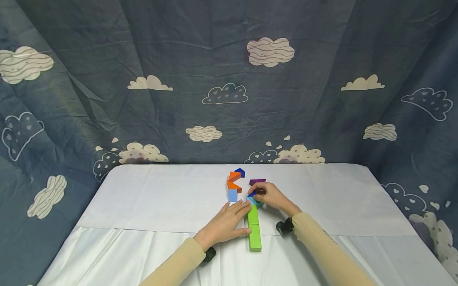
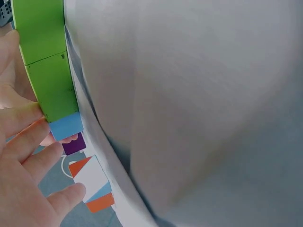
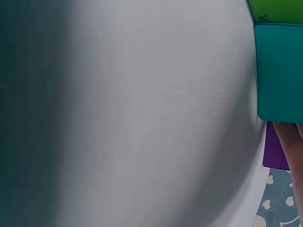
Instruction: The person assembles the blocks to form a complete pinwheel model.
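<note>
Two green blocks (image 1: 253,215) lie end to end in a line. My left hand (image 1: 229,222) reaches along their left side, fingers extended, thumb and fingertips against them. Beyond their far end are a light blue block (image 1: 251,201) and a teal block (image 3: 281,73). Over these, my right hand (image 1: 271,195) pinches a dark blue block (image 1: 252,194) between curled thumb and fingers, which partly cover it. In the left wrist view, the left fingers spread beside the green blocks (image 2: 49,85). Most of the right hand is outside the right wrist view.
Left of the row stand a light blue square block (image 1: 232,195) and two orange blocks (image 1: 234,175), with another dark blue block (image 1: 240,172) behind. A purple block (image 1: 257,182) lies past my right hand. A cloud-patterned curtain (image 1: 229,115) hangs behind the white-covered table (image 1: 161,198).
</note>
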Available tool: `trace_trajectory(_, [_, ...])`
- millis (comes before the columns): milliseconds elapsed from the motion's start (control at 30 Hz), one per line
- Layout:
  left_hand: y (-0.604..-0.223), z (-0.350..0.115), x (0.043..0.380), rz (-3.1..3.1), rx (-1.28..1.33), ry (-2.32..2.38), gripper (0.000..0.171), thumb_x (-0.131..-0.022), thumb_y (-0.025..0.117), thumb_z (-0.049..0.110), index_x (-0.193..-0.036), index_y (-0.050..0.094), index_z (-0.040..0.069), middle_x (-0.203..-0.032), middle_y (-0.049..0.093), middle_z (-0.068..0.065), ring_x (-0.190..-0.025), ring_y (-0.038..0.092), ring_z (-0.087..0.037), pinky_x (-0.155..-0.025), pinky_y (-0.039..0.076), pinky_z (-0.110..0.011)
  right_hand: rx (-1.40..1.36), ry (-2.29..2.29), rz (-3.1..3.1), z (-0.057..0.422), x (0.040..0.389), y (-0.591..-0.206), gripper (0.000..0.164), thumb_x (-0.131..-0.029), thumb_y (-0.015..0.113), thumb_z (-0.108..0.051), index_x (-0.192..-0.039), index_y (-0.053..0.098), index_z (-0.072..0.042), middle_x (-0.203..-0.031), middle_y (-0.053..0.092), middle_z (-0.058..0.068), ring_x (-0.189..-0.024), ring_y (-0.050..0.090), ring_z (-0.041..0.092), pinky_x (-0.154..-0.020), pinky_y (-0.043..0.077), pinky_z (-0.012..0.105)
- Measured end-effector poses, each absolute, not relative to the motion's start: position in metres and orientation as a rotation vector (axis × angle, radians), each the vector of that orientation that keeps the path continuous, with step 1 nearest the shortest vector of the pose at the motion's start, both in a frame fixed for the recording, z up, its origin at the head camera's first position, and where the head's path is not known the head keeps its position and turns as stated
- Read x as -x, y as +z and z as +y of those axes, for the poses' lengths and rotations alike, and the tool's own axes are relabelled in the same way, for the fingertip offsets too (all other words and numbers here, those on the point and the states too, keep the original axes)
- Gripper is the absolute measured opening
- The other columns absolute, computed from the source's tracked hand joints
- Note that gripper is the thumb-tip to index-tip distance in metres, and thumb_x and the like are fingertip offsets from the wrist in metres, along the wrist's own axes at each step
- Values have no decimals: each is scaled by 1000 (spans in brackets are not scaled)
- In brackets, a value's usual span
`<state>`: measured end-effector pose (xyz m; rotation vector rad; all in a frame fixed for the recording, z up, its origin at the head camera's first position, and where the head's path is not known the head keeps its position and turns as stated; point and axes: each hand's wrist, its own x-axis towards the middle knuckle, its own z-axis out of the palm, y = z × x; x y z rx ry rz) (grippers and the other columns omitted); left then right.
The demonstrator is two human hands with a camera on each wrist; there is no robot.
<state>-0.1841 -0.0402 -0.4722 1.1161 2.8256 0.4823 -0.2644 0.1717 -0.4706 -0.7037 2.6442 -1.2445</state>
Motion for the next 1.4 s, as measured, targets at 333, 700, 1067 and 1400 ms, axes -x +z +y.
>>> trace_trajectory(333, [-472, -40, 183, 2820, -1110, 481, 71, -93, 54, 51, -149, 35, 12, -155, 28, -2, -142, 22, -21, -112, 21, -51, 713, -1266, 2610, 171, 264, -470, 13, -87, 62, 1, -98, 69, -2, -102, 66, 8, -102, 60, 29, -97, 45, 47])
trace_trajectory(700, [-470, -40, 184, 2820, -1113, 480, 70, -94, 55, 50, -149, 35, 11, -154, 29, -2, -142, 24, -22, -112, 21, -51, 683, -1280, 2615, 172, 265, -472, 17, -88, 62, 1, -101, 71, -5, -106, 67, 7, -106, 59, 28, -99, 43, 43])
trace_trajectory(1067, [-470, -41, 185, 2830, -1121, 481, 71, -93, 55, 51, -148, 36, 11, -154, 30, -2, -142, 24, -22, -112, 21, -51, 715, -1245, 2630, 172, 265, -469, 16, -88, 62, 0, -100, 71, -5, -105, 67, 8, -104, 59, 29, -98, 44, 47])
trace_trajectory(1400, [-470, -40, 184, 2822, -1120, 496, 71, -93, 55, 50, -149, 35, 11, -154, 29, -2, -141, 24, -23, -111, 21, -52, 702, -1262, 2656, 173, 263, -469, 20, -88, 62, -1, -106, 72, -6, -109, 68, 9, -109, 59, 31, -98, 43, 48])
